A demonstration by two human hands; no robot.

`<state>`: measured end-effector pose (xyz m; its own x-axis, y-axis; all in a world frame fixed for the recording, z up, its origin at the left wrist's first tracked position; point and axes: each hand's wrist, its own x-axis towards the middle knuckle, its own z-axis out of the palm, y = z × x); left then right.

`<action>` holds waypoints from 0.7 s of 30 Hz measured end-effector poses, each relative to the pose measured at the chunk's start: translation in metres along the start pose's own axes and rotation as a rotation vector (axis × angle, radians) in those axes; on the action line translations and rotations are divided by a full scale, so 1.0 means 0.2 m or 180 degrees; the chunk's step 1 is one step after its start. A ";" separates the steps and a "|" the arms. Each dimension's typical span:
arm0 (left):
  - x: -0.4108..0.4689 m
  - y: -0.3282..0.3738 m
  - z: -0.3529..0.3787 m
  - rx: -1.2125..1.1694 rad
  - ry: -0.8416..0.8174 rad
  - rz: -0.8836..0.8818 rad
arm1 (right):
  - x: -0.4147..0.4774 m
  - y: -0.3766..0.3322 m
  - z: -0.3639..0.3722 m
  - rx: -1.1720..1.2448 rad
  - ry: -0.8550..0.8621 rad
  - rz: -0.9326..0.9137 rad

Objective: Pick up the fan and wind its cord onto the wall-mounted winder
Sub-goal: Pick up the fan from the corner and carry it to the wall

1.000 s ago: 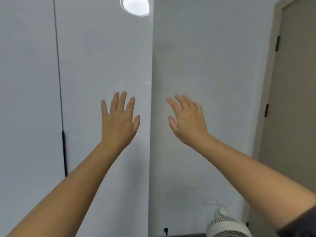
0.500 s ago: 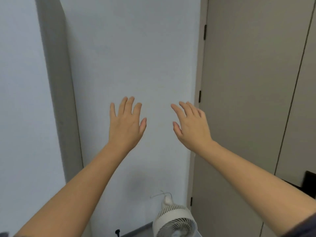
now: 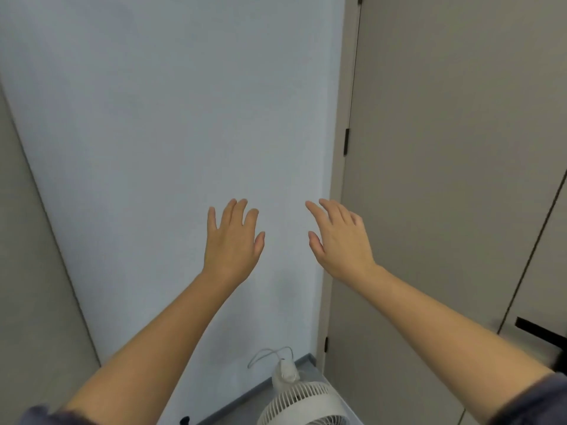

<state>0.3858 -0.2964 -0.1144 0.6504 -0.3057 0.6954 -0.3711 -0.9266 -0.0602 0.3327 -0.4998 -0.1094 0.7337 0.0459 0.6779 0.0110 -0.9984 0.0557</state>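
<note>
- Left hand (image 3: pixel 233 243) and right hand (image 3: pixel 340 240), mid-frame, fingers spread wide, holding nothing.
- White fan (image 3: pixel 302 403) at bottom centre, cord (image 3: pixel 267 354) looping above it.

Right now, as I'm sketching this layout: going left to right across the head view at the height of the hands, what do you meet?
grey panel → pale wall → left hand → right hand → door
</note>
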 end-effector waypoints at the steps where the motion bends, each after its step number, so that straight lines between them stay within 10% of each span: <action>1: 0.00 -0.01 0.07 -0.0033 -0.0043 0.0001 | 0.01 0.00 0.07 0.0017 -0.0047 0.0015; 21: -0.34 0.15 1.18 -0.0456 -0.1500 -0.0526 | -0.29 0.26 1.28 0.0815 -0.1568 0.0394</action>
<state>0.4875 -0.3548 -0.3319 0.9236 -0.2538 0.2873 -0.3038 -0.9417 0.1447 0.4653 -0.5634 -0.3330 0.9696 -0.0319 0.2428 0.0239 -0.9744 -0.2234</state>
